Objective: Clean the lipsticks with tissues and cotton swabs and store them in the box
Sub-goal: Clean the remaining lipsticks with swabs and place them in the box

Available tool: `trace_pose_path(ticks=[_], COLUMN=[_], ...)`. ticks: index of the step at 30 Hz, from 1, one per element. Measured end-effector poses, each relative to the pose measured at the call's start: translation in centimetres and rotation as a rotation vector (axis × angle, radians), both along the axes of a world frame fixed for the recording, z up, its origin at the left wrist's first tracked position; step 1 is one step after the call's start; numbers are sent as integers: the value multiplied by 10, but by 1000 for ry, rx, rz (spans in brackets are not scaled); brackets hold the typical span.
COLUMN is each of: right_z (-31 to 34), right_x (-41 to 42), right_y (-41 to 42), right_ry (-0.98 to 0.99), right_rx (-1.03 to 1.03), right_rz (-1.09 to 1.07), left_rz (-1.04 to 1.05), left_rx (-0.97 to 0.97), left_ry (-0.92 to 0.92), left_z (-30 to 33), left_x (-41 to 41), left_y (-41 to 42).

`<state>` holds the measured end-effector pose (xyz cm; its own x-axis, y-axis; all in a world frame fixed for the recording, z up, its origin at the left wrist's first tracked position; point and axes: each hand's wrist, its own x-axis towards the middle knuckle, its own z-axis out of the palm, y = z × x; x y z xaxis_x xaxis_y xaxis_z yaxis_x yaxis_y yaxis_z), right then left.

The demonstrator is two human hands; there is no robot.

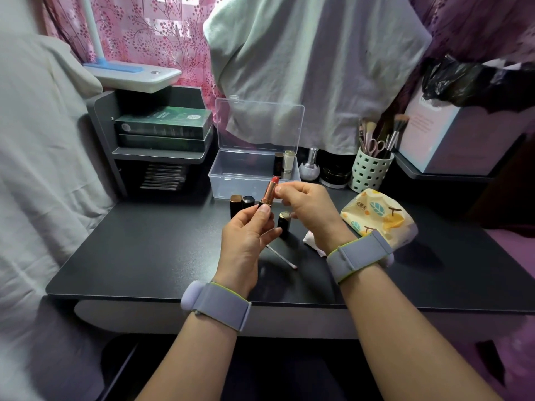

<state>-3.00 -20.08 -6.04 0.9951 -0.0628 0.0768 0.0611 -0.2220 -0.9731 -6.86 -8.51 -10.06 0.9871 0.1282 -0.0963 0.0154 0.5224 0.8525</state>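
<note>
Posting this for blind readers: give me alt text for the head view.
A left hand grips an uncapped red lipstick while the right hand touches its top, above a black desk. Behind, an open clear box holds two lipsticks; a used cotton swab lies nearby.

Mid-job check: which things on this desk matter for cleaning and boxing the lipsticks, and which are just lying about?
Job:
open red lipstick, gripped by left hand, right hand at its tip
clear box
capped lipsticks
cotton swab
tissue pack
used tissue

Lying about:
brush holder
desk lamp
green boxes
</note>
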Motion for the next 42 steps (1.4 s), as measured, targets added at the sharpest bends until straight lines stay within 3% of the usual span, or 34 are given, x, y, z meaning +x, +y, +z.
trace_pose_path(ticks=[9, 20, 30, 37, 42], right_z=[-12, -23, -40, -44, -40], right_x=[6, -2, -14, -18, -11], right_y=[-37, -58, -61, -56, -55], right_ry=[-22, 59, 164, 55, -45], right_rx=[-293, -522, -863, -1048, -928], right_rz=[-196, -215, -184, -202, -217], left_rz=[-9, -16, -15, 18, 60], left_rx=[6, 2, 16, 57, 121], left_ry=[34, 42, 52, 22, -26], left_z=[-5, 0, 0, 2, 3], left_x=[2, 0, -4, -3, 1], left_y=[-18, -31, -31, -26, -23])
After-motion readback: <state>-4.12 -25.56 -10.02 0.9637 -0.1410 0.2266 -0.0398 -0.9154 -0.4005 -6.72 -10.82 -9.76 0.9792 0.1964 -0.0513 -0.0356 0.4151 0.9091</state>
